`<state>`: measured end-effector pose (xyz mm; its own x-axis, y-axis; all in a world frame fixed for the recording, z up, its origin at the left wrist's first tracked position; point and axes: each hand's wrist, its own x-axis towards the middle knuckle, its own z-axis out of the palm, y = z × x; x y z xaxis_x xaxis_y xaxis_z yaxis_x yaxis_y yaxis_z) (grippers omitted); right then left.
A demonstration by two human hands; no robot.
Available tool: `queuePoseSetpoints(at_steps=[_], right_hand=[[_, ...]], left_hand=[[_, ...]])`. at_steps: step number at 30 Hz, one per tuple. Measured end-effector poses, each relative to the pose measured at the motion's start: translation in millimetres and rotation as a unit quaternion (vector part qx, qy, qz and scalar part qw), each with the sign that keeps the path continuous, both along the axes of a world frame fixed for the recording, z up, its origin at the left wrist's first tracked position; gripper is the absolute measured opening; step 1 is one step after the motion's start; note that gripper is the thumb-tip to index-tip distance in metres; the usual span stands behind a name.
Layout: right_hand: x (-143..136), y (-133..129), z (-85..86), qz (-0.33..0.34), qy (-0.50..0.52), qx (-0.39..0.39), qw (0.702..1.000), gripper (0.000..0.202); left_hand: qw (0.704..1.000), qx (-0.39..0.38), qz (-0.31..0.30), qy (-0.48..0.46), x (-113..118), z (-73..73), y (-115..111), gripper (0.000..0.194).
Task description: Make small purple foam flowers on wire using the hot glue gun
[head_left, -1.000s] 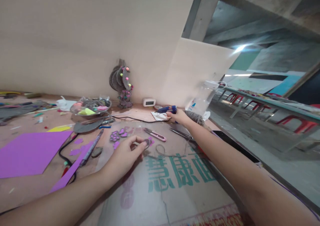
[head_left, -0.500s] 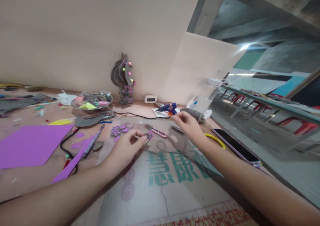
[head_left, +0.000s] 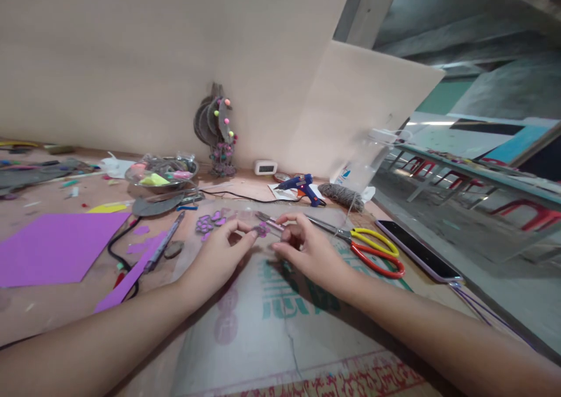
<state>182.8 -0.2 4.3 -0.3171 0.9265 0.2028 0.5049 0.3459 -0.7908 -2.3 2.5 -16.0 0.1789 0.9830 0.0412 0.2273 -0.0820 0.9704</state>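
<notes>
A: Hands first. What pose?

B: Both forearms come in from the near side and slant inward. Left hand (head_left: pixel 221 249) palm down-ish, thumb and forefinger closed on a small purple-and-grey piece (head_left: pixel 262 229). That grip is pinched firm.

A: And the right hand (head_left: pixel 313 254)?

B: Just right of the piece, fingers curled, thumb and forefinger parted. Grip open; whether a fine strand lies in it, cannot tell.

A: Where is the piece, exactly?

B: Between the two hands, over the upper part of a printed sheet (head_left: pixel 245 338) on the tabletop (head_left: pixel 65 309). Pink snips (head_left: pixel 272 223) lie just beyond, partly hidden by the right fingers.

A: Edges?

B: Right edge of the tabletop runs diagonally; phone (head_left: pixel 416 249) lies along it. Far edge meets a pale board (head_left: pixel 263 81), small timer (head_left: pixel 265 167) near its foot.

A: Room to move?

B: Widest between the forearms, over the near part of the sheet. Right side tighter: scissors (head_left: pixel 339 232) with yellow and red handles between right hand and phone. Ahead, glue gun (head_left: pixel 300 185) and grey yarn (head_left: pixel 344 196). On the left, purple strip (head_left: pixel 127 286) and pen (head_left: pixel 164 242) beside the left forearm; flower pieces (head_left: pixel 208 224) close beyond the left hand
</notes>
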Motion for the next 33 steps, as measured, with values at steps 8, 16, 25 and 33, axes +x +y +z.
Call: queuePoseSetpoints(at_steps=[8,16,25,33], right_hand=[[15.6,9.3,-3.7,0.021,-0.165,0.295,0.941,0.015],[8.4,-0.7,-3.9,0.02,-0.096,0.276,0.956,0.017],[3.1,-2.0,-2.8,-0.045,-0.05,0.152,0.986,0.015],[1.5,-0.1,-2.2,-0.045,-0.029,0.139,0.989,0.011]], left_hand=[[0.999,0.033,-0.012,0.034,0.8,-3.3,1.2,0.019],[0.997,0.048,-0.036,0.056,3.0,-0.7,-1.8,0.016],[0.996,0.05,-0.054,0.048,2.8,-0.6,-3.5,0.014],[0.995,0.061,-0.066,0.051,3.6,0.6,-4.4,0.014]])
